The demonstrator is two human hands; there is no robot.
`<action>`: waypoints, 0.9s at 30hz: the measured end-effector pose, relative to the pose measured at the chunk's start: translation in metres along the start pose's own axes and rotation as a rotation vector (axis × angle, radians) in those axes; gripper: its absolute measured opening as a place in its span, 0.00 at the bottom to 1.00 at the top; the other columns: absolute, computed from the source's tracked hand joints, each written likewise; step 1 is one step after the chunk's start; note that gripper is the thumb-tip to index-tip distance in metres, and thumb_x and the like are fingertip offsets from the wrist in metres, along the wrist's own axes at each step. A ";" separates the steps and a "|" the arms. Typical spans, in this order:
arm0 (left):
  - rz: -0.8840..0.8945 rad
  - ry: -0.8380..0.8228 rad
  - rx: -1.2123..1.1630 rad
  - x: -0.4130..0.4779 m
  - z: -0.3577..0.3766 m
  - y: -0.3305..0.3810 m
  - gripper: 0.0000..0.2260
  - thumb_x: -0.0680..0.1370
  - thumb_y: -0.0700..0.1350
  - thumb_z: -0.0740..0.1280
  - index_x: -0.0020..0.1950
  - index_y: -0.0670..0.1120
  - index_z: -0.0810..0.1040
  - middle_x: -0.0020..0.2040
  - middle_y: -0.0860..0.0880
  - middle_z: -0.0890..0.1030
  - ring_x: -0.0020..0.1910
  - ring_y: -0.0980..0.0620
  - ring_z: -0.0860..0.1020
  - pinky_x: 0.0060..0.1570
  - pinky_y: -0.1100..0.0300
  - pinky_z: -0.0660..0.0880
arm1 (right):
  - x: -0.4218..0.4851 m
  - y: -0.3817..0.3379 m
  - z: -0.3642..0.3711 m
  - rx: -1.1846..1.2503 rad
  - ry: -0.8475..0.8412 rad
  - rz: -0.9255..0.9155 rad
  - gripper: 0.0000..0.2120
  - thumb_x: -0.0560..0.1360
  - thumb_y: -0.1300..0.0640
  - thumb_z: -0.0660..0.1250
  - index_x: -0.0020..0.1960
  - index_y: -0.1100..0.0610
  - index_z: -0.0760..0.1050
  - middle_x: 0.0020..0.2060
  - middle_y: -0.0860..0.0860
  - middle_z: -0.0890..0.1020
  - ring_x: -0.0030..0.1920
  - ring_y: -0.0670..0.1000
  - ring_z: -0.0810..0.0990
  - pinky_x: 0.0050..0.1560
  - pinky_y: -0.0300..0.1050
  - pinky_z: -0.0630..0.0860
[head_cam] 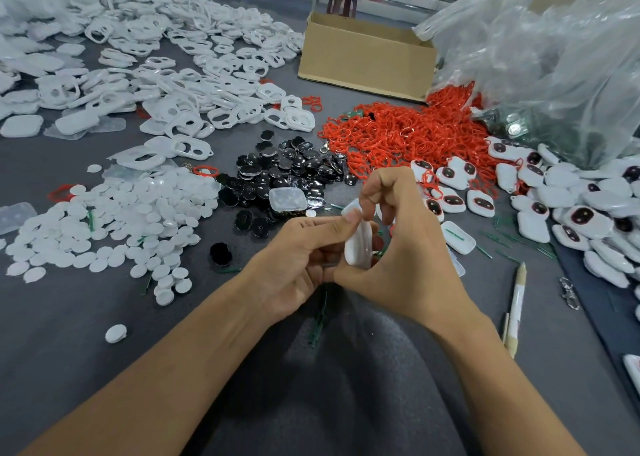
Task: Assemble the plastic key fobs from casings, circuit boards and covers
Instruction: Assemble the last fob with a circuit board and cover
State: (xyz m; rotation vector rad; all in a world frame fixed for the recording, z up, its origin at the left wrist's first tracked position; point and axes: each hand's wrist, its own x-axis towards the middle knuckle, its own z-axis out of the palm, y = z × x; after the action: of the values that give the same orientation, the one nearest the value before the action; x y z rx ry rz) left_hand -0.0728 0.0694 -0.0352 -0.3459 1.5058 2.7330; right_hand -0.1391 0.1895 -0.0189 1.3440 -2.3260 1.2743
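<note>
Left hand point(298, 258), right hand point(405, 265) pinching white casing point(358, 244)

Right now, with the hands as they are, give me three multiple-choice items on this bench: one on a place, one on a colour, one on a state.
1. Where does the cardboard box stand?
A. Beyond the ring pile, at the far side
B. Beside the left elbow
C. In the person's lap

2. What colour is the ring pile?
A. Blue
B. Red
C. Yellow

3. The white casing in the middle is:
A. Lying loose
B. Held in both hands
C. Inside the box

Answers:
1 A, the box sits just past the rings.
2 B, the loops are plainly red.
3 B, the left hand and right hand both grip it.
</note>
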 end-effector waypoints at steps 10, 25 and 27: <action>-0.034 -0.049 -0.027 -0.002 0.003 0.002 0.16 0.69 0.52 0.67 0.44 0.40 0.85 0.42 0.44 0.84 0.38 0.52 0.82 0.38 0.63 0.79 | -0.001 0.000 0.000 -0.029 0.035 0.008 0.31 0.55 0.57 0.77 0.50 0.48 0.62 0.40 0.47 0.71 0.37 0.53 0.70 0.35 0.42 0.65; -0.049 -0.084 -0.035 -0.004 0.004 0.002 0.16 0.69 0.54 0.67 0.44 0.42 0.86 0.43 0.46 0.85 0.38 0.54 0.82 0.41 0.63 0.79 | -0.004 -0.005 -0.001 -0.017 0.047 0.012 0.23 0.58 0.52 0.68 0.50 0.50 0.63 0.40 0.47 0.70 0.40 0.52 0.69 0.35 0.41 0.65; -0.069 -0.079 -0.062 -0.004 0.004 0.002 0.17 0.69 0.54 0.67 0.46 0.43 0.86 0.45 0.46 0.85 0.40 0.54 0.83 0.42 0.62 0.80 | -0.003 -0.006 -0.001 -0.051 0.068 0.008 0.22 0.58 0.49 0.65 0.50 0.51 0.64 0.41 0.48 0.70 0.41 0.53 0.70 0.36 0.49 0.69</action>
State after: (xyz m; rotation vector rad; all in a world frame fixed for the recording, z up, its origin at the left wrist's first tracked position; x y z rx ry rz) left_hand -0.0703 0.0720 -0.0308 -0.2812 1.3666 2.7102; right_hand -0.1331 0.1909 -0.0170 1.2567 -2.3040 1.2341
